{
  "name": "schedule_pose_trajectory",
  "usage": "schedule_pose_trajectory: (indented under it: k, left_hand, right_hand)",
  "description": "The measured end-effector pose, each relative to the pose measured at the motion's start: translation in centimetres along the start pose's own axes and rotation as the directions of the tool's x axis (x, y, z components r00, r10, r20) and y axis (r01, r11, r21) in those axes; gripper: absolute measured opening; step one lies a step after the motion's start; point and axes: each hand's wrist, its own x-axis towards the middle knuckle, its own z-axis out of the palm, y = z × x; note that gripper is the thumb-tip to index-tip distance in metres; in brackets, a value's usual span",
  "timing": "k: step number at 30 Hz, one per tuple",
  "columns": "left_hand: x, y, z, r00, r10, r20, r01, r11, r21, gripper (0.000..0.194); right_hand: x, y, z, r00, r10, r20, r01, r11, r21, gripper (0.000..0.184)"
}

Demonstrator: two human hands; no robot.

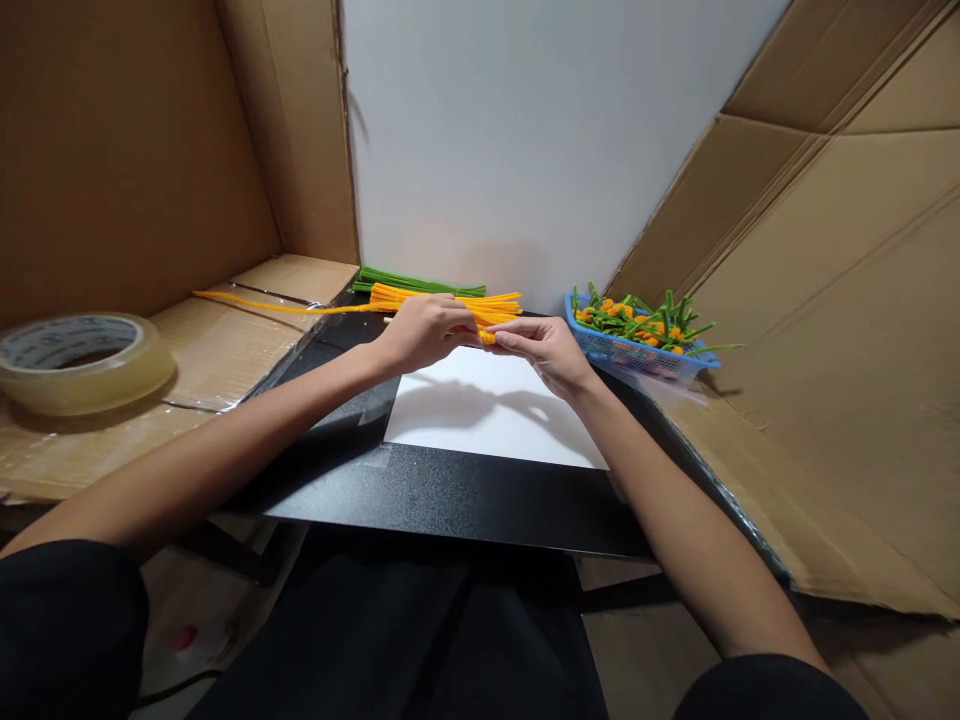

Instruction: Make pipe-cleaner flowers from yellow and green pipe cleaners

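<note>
Coil [487,338], orange, long axis roughly sideways, pinched in fingertips of both hands [551,350]

Both forearms reach forward over the worktop from its near edge, slanting inward so that the hands meet near the middle of its far side. The left hand [429,333] is turned back-up, its fingers curled forward and down, the wrist a little bent. The right hand [546,350] comes in from the other side, thumb and forefinger pinched together, pointing at the left fingertips and close beside them. Both arms are bare from the elbows down, with black sleeves [71,630] above, and the left forearm lies flatter across the view than the steeper right one.
</note>
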Motion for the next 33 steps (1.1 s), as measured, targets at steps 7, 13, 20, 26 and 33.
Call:
schedule_pose_trajectory:
  k: [7, 13, 20, 26, 33]
  left_hand:
    - [-0.4, 0.5, -0.1, 0.954, 0.299, 0.007, -0.288, 0.914, 0.286, 0.031]
    - [-0.7, 0.3, 0.1, 0.969, 0.242, 0.045, -0.244, 0.922, 0.301, 0.031]
    - [-0.4, -0.5, -0.4, 0.965, 0.061, 0.256, -0.084, 0.993, 0.082, 0.023]
    - [0.2, -0.2, -1.2, 0.914, 0.007, 0.405, 0.075, 0.98, -0.186, 0.023]
    - [0.3, -0.6, -2.1, 0.762, -0.195, 0.617, 0.558, 0.681, -0.474, 0.034]
  right_hand:
    - [-0.3, -0.1, 0.5, 0.999, -0.023, -0.027, 0.022, 0.999, -0.045, 0.036]
    - [-0.3, -0.3, 0.6, 0.997, -0.078, 0.006, 0.078, 0.988, -0.135, 0.032]
    - [-0.4, -0.2, 0.7, 0.977, -0.21, 0.041, 0.207, 0.884, -0.419, 0.019]
    - [-1.1, -0.8, 1.4, 0.94, -0.29, 0.179, 0.34, 0.761, -0.552, 0.011]
    - [-1.6, -1.4, 1.3, 0.878, -0.417, 0.236, 0.47, 0.658, -0.588, 0.008]
